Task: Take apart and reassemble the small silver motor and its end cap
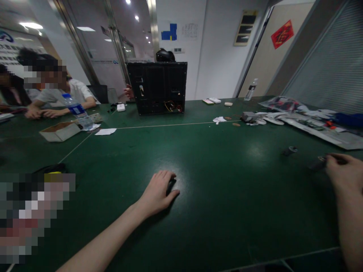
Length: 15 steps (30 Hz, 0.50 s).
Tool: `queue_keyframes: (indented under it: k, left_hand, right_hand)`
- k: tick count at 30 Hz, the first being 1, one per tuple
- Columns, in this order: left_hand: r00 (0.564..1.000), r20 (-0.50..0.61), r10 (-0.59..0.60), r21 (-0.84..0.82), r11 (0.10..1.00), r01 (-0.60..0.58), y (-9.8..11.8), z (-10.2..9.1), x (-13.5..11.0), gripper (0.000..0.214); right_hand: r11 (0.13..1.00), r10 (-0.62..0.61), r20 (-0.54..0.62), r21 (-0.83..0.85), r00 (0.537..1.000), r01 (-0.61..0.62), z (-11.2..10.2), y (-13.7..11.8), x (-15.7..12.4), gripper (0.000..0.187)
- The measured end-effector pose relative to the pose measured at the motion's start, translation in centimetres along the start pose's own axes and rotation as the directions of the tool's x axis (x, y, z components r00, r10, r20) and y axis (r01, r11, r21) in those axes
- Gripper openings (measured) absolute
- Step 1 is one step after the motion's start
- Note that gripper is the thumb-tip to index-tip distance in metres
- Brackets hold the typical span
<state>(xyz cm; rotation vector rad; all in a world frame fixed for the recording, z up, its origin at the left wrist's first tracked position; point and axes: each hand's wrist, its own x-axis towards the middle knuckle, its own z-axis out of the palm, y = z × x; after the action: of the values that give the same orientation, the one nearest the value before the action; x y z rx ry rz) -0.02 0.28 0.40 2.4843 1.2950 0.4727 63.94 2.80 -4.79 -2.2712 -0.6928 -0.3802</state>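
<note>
— Right grip [346, 170] pinches a blurred dark cylinder [318, 164], near right! And around it?
— Grey cylinder [290, 151] just left, cluttered pale board [312, 130] beyond. Left grip [156, 189]?
— Released, thumb spread, resting on the desk [215, 177]. Far side: black cabinet [155, 87], hiding most of a person [129, 92] behind it!

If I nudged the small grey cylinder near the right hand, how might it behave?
The grey cylinder would probably roll, as it looks rounded and seems to lie on its side. It might slide: the green tabletop looks smooth and shiny.
</note>
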Motion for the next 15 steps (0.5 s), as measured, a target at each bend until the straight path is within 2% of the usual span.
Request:
queue_keyframes:
  k: [3,7,10,13,15]
  left_hand:
    - [1.0,-0.006,0.003,-0.001,1.0,-0.003,0.0,0.0,0.0,0.031]
    - [1.0,-0.004,0.005,0.0,1.0,-0.005,-0.2,0.1,0.0,0.031]
    - [1.0,0.001,0.0,0.002,1.0,0.0,-0.3,0.2,0.0,0.031]
    - [1.0,0.006,0.004,0.0,1.0,-0.004,-0.3,0.2,0.1,0.031]
    - [1.0,0.007,0.008,-0.001,1.0,-0.008,-0.3,0.2,0.1,0.031]
  right_hand:
    - [0.989,0.117,0.028,-0.095,0.993,-0.113,0.4,0.5,0.7,0.006]
    - [0.993,0.121,0.037,-0.016,0.992,-0.121,0.3,0.4,0.5,0.012]
    - [0.967,0.227,0.029,0.109,0.973,-0.229,0.1,-0.4,-0.5,0.004]
    - [0.896,0.342,0.026,0.292,0.94,-0.334,0.2,-0.9,-1.5,0.031]
    - [0.888,0.323,0.022,0.339,0.946,-0.311,0.4,-0.8,-1.7,0.041]
